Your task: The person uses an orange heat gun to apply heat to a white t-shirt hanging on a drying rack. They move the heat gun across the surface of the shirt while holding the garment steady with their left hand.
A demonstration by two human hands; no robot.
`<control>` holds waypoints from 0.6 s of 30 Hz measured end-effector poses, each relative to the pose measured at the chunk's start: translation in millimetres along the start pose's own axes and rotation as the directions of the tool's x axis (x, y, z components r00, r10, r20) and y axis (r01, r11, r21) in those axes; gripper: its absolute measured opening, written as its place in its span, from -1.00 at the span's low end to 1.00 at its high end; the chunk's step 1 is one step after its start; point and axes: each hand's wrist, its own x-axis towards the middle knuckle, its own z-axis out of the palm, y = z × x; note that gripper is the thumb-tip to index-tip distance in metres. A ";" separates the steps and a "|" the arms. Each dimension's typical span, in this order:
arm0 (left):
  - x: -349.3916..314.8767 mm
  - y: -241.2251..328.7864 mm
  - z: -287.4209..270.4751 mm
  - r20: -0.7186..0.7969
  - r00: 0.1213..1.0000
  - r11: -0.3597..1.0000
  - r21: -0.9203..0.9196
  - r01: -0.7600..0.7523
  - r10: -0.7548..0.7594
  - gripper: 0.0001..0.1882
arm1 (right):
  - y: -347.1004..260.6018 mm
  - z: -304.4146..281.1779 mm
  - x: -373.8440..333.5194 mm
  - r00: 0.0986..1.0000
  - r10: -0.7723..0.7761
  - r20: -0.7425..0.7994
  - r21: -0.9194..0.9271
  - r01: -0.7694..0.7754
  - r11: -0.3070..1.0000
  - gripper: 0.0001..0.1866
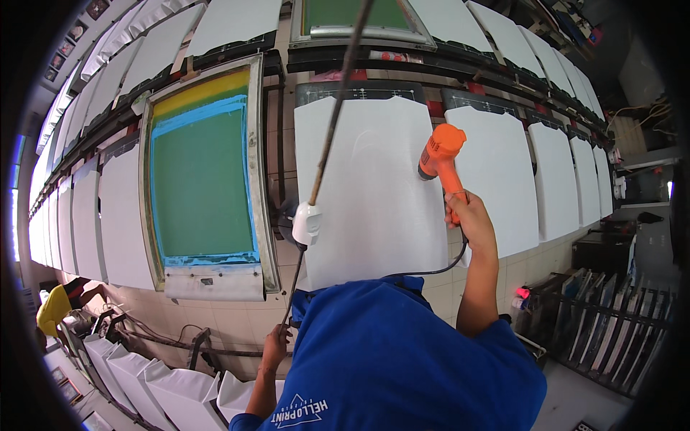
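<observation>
My right hand [468, 214] is wrapped round the handle of an orange heat gun [445, 141]. Its dark nozzle points down and left over white fabric [370, 165] stretched on a flat printing board. A black cord [440, 272] runs from the gun's handle back past my blue shirt. On the left, low beside my body, my left hand [274, 348] is closed on a black cable [294, 287]. That cable rises to a white plug connector [307, 223], which hangs from a long cord or rod [336, 108] coming down from above.
A framed printing screen [203, 187] with a green mesh and blue tape lies left of the board. Another screen [359, 16] rests across the far rail. White-covered boards [491, 179] line both sides. A rack of upright frames [611, 323] stands at the right.
</observation>
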 end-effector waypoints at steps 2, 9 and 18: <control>0.8 -4.2 -0.5 -0.024 0.999 1.000 -0.008 -0.021 0.021 -0.77 | 3.0 -9.1 -2.2 0.999 0.030 0.021 0.072 -0.031 0.997 -0.68; 3.0 -3.4 -8.3 -0.044 0.971 0.962 0.152 -0.227 0.237 -0.84 | 3.1 1.9 3.0 0.996 0.045 0.074 0.118 -0.053 0.992 -0.69; 4.2 38.6 -34.1 0.327 0.937 0.966 0.174 -0.189 0.125 -0.86 | -10.5 33.7 19.4 0.994 -0.025 0.107 0.061 0.018 0.998 -0.67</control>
